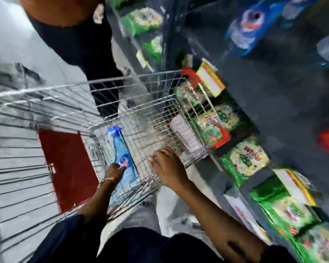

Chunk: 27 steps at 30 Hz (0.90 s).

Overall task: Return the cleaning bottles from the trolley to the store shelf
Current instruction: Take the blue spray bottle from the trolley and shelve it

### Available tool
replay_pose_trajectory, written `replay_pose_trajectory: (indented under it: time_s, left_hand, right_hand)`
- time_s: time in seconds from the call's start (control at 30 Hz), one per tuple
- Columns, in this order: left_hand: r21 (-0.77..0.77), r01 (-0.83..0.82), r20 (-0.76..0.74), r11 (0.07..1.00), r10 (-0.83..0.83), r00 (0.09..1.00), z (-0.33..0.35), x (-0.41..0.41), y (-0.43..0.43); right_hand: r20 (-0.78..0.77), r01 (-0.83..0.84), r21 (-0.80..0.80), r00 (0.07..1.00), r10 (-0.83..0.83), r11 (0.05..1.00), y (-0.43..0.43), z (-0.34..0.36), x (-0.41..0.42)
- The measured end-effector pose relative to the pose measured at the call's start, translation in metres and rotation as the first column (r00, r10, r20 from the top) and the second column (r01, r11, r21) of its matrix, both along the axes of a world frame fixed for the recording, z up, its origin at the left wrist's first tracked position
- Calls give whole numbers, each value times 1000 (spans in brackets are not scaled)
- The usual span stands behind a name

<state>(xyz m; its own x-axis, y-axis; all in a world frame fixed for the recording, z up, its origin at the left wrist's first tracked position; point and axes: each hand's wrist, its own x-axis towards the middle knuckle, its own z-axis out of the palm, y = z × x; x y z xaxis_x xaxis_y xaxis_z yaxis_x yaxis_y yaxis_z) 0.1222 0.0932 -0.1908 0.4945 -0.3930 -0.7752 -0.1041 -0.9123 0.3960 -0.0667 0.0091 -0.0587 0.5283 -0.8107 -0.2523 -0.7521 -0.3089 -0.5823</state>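
Observation:
The picture is blurred by motion. A blue spray bottle (122, 154) lies inside the wire trolley (80, 86), nozzle pointing away from me. My left hand (115, 171) reaches down into the trolley and its fingers rest on the bottle's lower body; whether they grip it is unclear. My right hand (168, 167) lies flat, fingers spread, on the trolley's near right rim. A white bottle (184, 130) shows through the trolley's right wire wall. The dark store shelf (277, 103) rises on the right.
Green detergent packs (247, 158) fill the lower shelf rows and blue packs (249, 23) the upper ones. Another person in dark clothes (80, 40) stands beyond the trolley. A red panel (66, 164) sits at the trolley's left side.

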Motion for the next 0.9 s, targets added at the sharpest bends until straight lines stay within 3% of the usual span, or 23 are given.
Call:
replay_pose_trajectory:
  time_s: [0.1, 0.23, 0.33, 0.7, 0.9]
  left_hand:
    - [39, 62, 40, 997, -63, 997, -5, 2, 2]
    - [65, 89, 68, 994, -93, 993, -24, 11, 0]
    - [70, 69, 53, 995, -73, 996, -42, 16, -4]
    - [195, -152, -152, 969, 183, 971, -80, 37, -20]
    - [50, -323, -310, 945, 322, 895, -36, 11, -30]
  right_hand:
    - [-123, -83, 7, 989, 84, 996, -1, -6, 14]
    - [-145, -27, -97, 989, 13, 995, -3, 2, 20]
    - [-167, -41, -64, 986, 30, 997, -1, 6, 23]
    - [-159, 11, -66, 987, -22, 998, -5, -9, 19]
    - [-111, 35, -74, 993, -43, 997, -3, -9, 17]
